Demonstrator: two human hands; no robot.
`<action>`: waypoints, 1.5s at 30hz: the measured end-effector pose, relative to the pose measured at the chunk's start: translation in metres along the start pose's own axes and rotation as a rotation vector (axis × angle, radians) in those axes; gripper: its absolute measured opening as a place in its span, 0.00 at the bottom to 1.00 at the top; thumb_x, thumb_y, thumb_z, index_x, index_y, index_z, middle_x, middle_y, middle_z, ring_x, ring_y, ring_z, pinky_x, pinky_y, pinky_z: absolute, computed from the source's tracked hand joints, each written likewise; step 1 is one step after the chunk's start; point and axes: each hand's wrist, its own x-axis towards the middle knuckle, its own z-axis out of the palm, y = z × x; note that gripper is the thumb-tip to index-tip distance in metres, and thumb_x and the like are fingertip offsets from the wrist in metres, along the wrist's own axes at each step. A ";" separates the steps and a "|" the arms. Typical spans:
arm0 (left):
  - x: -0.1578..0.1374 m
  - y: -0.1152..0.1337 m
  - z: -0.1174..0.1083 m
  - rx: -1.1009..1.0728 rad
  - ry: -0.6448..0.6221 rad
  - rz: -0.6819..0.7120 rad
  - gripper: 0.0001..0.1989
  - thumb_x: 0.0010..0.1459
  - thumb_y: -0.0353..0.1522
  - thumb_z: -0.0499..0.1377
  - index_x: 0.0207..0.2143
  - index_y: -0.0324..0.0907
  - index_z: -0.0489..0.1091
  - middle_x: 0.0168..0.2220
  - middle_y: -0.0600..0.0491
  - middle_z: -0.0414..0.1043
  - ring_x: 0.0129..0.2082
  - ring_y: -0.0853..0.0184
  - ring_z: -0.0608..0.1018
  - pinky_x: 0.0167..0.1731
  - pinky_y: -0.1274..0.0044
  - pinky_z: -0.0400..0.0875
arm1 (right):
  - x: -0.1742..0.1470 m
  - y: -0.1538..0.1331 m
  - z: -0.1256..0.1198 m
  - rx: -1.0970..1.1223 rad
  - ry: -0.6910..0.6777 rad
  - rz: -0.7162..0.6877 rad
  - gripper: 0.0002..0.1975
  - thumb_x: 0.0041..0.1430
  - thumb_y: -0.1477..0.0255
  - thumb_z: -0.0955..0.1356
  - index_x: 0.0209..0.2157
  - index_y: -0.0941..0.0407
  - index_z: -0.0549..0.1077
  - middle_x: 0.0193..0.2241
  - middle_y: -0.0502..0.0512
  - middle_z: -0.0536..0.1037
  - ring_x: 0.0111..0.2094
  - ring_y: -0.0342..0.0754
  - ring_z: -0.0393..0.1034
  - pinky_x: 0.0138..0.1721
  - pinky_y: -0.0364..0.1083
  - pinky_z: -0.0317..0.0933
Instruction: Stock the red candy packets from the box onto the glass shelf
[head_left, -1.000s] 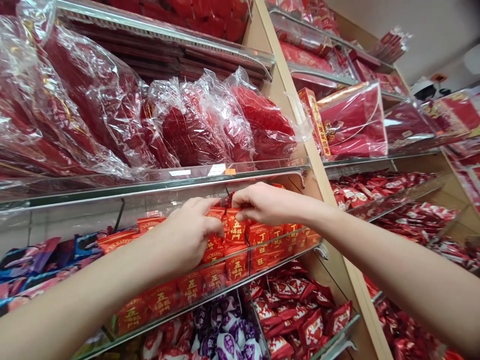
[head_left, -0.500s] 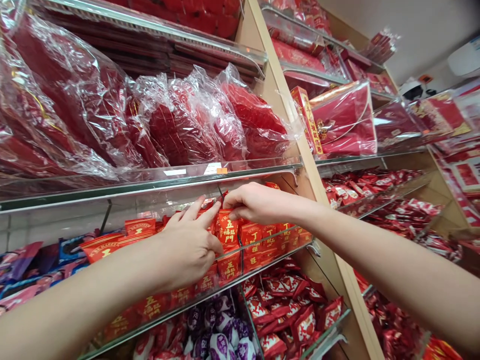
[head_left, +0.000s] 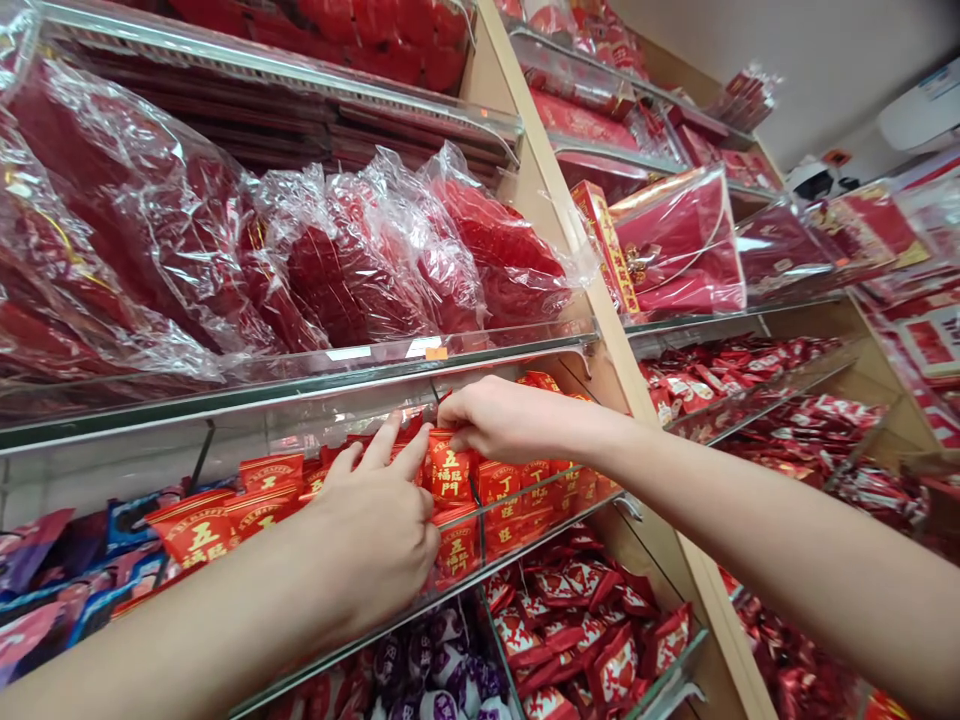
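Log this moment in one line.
left hand: spread over red packets | right hand: at top of packet | below: purple sweets

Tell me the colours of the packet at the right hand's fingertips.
The packet is orange-red, printed in gold; best seen in the head view.

single head-worn view, facing shelves (head_left: 300, 390), both hands (head_left: 379, 540) near

Looked like a shop: saw bagged red goods (head_left: 360, 265) at left, orange label (head_left: 436, 353) on shelf front (head_left: 517, 337), small wrapped packets (head_left: 457, 548) sorted by kind, stocked shelving (head_left: 889, 375) far right.
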 end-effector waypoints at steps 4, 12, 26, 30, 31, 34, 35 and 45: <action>0.000 0.003 0.000 -0.094 -0.029 -0.085 0.13 0.52 0.34 0.46 0.27 0.44 0.70 0.62 0.49 0.38 0.59 0.50 0.30 0.51 0.53 0.45 | 0.000 0.003 -0.001 0.057 -0.019 -0.013 0.04 0.49 0.81 0.63 0.25 0.61 0.68 0.21 0.48 0.66 0.24 0.40 0.56 0.25 0.39 0.48; -0.002 -0.009 0.008 -0.047 0.078 -0.027 0.11 0.47 0.31 0.49 0.28 0.48 0.71 0.62 0.47 0.38 0.59 0.43 0.35 0.46 0.51 0.51 | 0.009 0.004 -0.001 0.023 -0.119 -0.011 0.02 0.48 0.79 0.66 0.24 0.60 0.69 0.18 0.45 0.63 0.22 0.39 0.55 0.23 0.39 0.47; 0.001 -0.041 -0.007 -0.441 0.220 0.065 0.21 0.55 0.36 0.46 0.52 0.42 0.55 0.53 0.48 0.61 0.50 0.61 0.65 0.52 0.67 0.57 | 0.012 -0.002 0.000 0.002 -0.255 0.051 0.02 0.48 0.77 0.68 0.27 0.59 0.71 0.21 0.47 0.68 0.22 0.39 0.57 0.23 0.39 0.48; 0.014 -0.047 -0.002 -0.427 0.289 0.091 0.17 0.52 0.30 0.46 0.45 0.44 0.63 0.46 0.51 0.68 0.44 0.61 0.70 0.46 0.68 0.61 | 0.008 -0.004 -0.001 0.029 -0.272 0.072 0.11 0.48 0.73 0.69 0.36 0.59 0.70 0.28 0.50 0.72 0.27 0.42 0.61 0.24 0.40 0.50; 0.017 -0.048 -0.001 -0.427 0.299 0.088 0.17 0.52 0.29 0.46 0.44 0.44 0.64 0.44 0.51 0.69 0.42 0.61 0.71 0.45 0.67 0.62 | 0.007 -0.004 -0.001 0.039 -0.245 0.071 0.14 0.48 0.74 0.69 0.39 0.59 0.69 0.31 0.51 0.72 0.29 0.43 0.62 0.26 0.40 0.52; 0.025 -0.048 0.000 -0.444 0.282 0.076 0.16 0.52 0.29 0.48 0.44 0.43 0.64 0.40 0.51 0.71 0.38 0.60 0.72 0.40 0.68 0.65 | 0.004 -0.004 0.002 0.039 -0.190 0.087 0.17 0.47 0.75 0.70 0.41 0.59 0.68 0.35 0.54 0.73 0.33 0.46 0.64 0.30 0.41 0.53; 0.026 -0.048 0.000 -0.453 0.270 0.081 0.16 0.53 0.30 0.48 0.44 0.43 0.64 0.39 0.51 0.72 0.36 0.60 0.73 0.39 0.68 0.66 | 0.003 -0.004 0.003 0.034 -0.181 0.089 0.16 0.47 0.75 0.70 0.41 0.59 0.68 0.35 0.55 0.73 0.34 0.46 0.65 0.30 0.42 0.54; -0.004 -0.065 -0.011 -0.507 0.189 0.153 0.15 0.54 0.40 0.50 0.44 0.47 0.62 0.44 0.56 0.68 0.42 0.64 0.71 0.44 0.74 0.66 | -0.011 -0.030 0.021 -0.042 0.187 -0.039 0.13 0.52 0.63 0.68 0.34 0.59 0.72 0.30 0.55 0.70 0.32 0.48 0.65 0.32 0.44 0.56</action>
